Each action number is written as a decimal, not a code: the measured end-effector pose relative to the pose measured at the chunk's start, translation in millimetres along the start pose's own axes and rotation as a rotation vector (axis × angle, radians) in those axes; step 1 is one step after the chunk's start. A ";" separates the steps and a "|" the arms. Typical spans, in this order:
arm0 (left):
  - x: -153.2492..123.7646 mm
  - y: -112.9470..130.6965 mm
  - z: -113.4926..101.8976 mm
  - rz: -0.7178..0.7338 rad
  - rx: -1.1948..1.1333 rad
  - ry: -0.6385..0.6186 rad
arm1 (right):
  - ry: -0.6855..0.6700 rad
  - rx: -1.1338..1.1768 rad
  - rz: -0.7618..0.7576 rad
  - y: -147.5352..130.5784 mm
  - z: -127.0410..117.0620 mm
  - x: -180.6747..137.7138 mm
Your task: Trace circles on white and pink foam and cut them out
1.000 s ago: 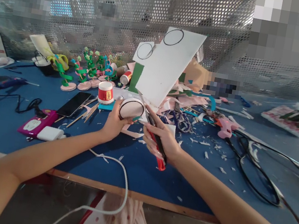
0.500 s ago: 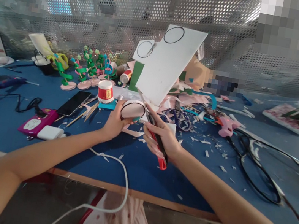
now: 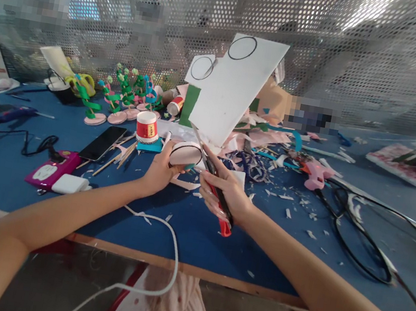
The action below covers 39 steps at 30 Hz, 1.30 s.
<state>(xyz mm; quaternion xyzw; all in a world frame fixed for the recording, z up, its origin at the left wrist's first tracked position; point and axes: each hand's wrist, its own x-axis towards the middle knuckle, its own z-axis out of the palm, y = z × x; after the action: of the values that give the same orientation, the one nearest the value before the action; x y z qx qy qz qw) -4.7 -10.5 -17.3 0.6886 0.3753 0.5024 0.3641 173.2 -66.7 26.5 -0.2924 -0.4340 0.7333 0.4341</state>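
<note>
My left hand (image 3: 159, 171) pinches the lower end of a white foam sheet (image 3: 232, 90), right where a black circle (image 3: 186, 154) is drawn on it. The sheet stands tilted up and away from me and carries two more black circles near its top. My right hand (image 3: 226, 188) is closed round red-handled scissors (image 3: 217, 194) whose blades reach into the sheet's edge beside that lower circle. Both hands hover just above the blue table (image 3: 194, 233).
A red and white cup (image 3: 146, 127), a black phone (image 3: 102, 143), wooden sticks, a pink device (image 3: 50, 174) with a white charger and green foam figures (image 3: 122, 95) lie left. A pink glue gun (image 3: 315, 175), black cables (image 3: 363, 236) and paper scraps lie right. Perforated metal screen behind.
My left hand has turned the circled end of the sheet slightly; the drawn circle now looks flatter. The scissors and right hand have hardly moved.
</note>
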 end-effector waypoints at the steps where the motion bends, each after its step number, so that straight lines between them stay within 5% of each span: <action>1: -0.4 0.8 -0.4 0.005 0.028 -0.001 | 0.000 0.000 -0.003 0.2 -0.2 0.1; 8: -4.1 8.8 -2.0 0.070 0.178 0.001 | -0.002 -0.009 0.001 0.5 -1.2 -0.1; 19: -1.7 7.3 1.8 -0.103 -0.004 0.135 | -0.022 -0.013 -0.008 3.4 1.4 0.6; 32: -6.1 9.7 -0.6 0.031 0.182 -0.095 | -0.045 -0.005 -0.028 -0.5 2.4 -0.6; 39: -1.6 -6.3 2.1 -0.078 -0.091 0.163 | -0.010 -0.003 -0.031 2.1 -2.5 3.1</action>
<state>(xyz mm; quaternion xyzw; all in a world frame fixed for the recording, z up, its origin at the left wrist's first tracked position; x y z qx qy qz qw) -3.9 -9.4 -24.0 0.6132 0.4070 0.5587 0.3824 173.1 -63.4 23.4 -0.2825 -0.4415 0.7273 0.4431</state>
